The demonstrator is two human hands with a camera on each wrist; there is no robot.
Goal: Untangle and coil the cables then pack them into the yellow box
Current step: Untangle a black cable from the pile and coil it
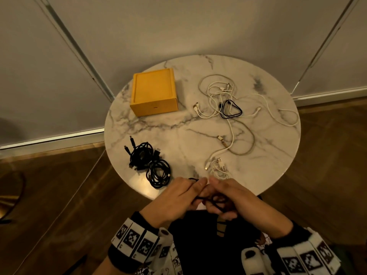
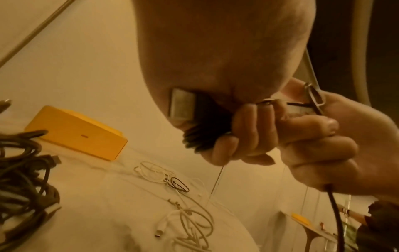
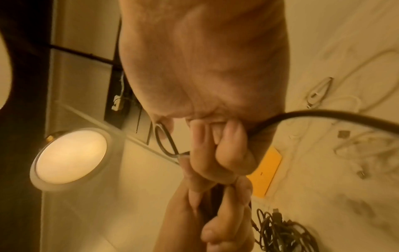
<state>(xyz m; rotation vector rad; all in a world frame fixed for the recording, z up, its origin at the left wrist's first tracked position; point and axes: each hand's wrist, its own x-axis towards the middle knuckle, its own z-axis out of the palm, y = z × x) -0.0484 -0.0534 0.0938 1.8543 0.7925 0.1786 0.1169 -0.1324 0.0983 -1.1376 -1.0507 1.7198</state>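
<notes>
Both hands meet at the near edge of the round marble table (image 1: 178,124), working one thin black cable (image 1: 215,202). My left hand (image 1: 184,197) pinches its strand and my right hand (image 1: 224,201) curls round its small loops. In the left wrist view a metal USB plug (image 2: 181,105) shows under my left palm. In the right wrist view the black cable (image 3: 323,114) runs out of my right fist. The closed yellow box (image 1: 154,92) sits at the table's far left. Tangled white cables (image 1: 222,100) spread across the right half, with a small black loop (image 1: 231,110) among them.
Two coiled bundles of black cable (image 1: 150,161) lie at the table's near left. A gold-tipped cable (image 1: 234,145) loops at centre right. Wooden floor surrounds the table, with pale wall panels behind. A round lit lamp (image 3: 71,155) shows in the right wrist view.
</notes>
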